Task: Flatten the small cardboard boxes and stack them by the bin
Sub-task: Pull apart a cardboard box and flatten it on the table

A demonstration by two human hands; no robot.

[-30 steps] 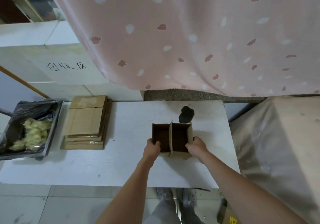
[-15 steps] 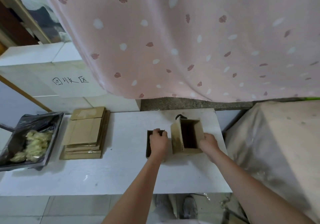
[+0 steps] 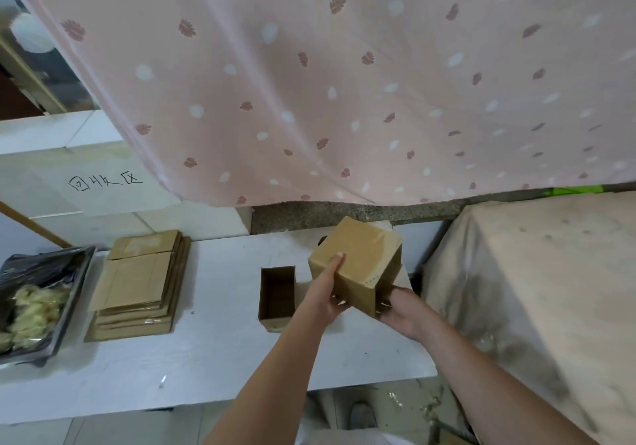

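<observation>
Above the right half of the white table (image 3: 213,351), both hands hold a small cardboard box (image 3: 358,259) lifted and tilted, its closed face turned toward the camera. Left hand (image 3: 327,293): fingers straight and together, laid flat against the box's left face. Right hand (image 3: 401,308): grips the lower right corner, fingers curled under the box's edge. Just left of the held box, a second small box (image 3: 277,295) stands open-topped on the table, apart from both hands. At the table's left end, a stack of flattened boxes (image 3: 137,286) lies beside a bin (image 3: 44,303) lined with black plastic, holding pale yellowish scraps. Behind, a pink patterned curtain (image 3: 344,83) hangs to table level.
</observation>
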